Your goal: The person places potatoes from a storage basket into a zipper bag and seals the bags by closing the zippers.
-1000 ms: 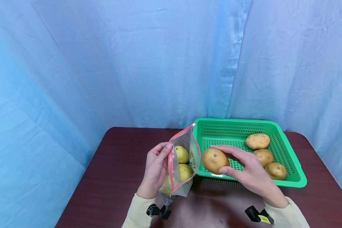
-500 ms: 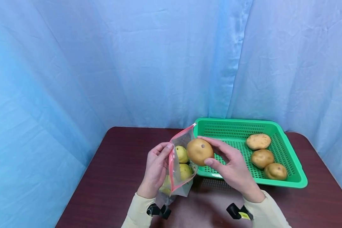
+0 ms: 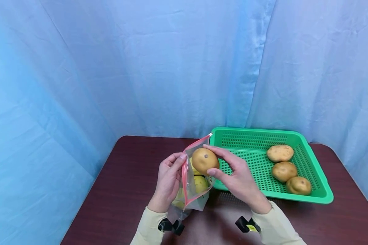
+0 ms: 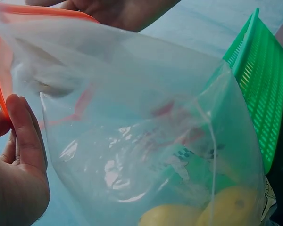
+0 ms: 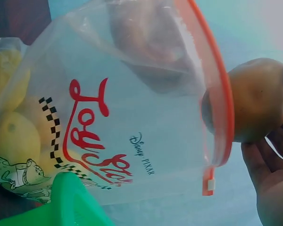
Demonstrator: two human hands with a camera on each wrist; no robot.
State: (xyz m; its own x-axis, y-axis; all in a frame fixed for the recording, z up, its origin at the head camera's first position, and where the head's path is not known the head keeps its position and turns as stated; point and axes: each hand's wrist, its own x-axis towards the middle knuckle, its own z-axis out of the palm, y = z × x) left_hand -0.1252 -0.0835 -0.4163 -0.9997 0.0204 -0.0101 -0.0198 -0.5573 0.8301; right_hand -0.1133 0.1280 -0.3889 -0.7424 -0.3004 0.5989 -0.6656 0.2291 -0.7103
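Note:
My left hand point(image 3: 168, 180) pinches the red zip edge of a clear zip bag point(image 3: 191, 190) and keeps its mouth wide. Several yellow-green round fruits point(image 3: 200, 184) lie inside toward the bottom. With thumb and fingers my right hand point(image 3: 236, 173) grips a brown potato point(image 3: 204, 160) at the bag's mouth. In the right wrist view the potato point(image 5: 254, 101) is partly past the red zip strip, its near end showing through the plastic. Printed lettering and a checkered band mark the bag's side point(image 5: 108, 122). The left wrist view shows yellow fruits point(image 4: 226, 207) low in the bag.
A green plastic basket point(image 3: 242, 131) stands right of the bag, close to it. Inside its right end are three potatoes point(image 3: 284, 171). The dark brown table point(image 3: 125, 190) extends to the left, and a blue curtain point(image 3: 171, 68) hangs behind.
My right hand has carried the potato leftward from over the basket into the bag's mouth. The left hand has held the bag in nearly the same place.

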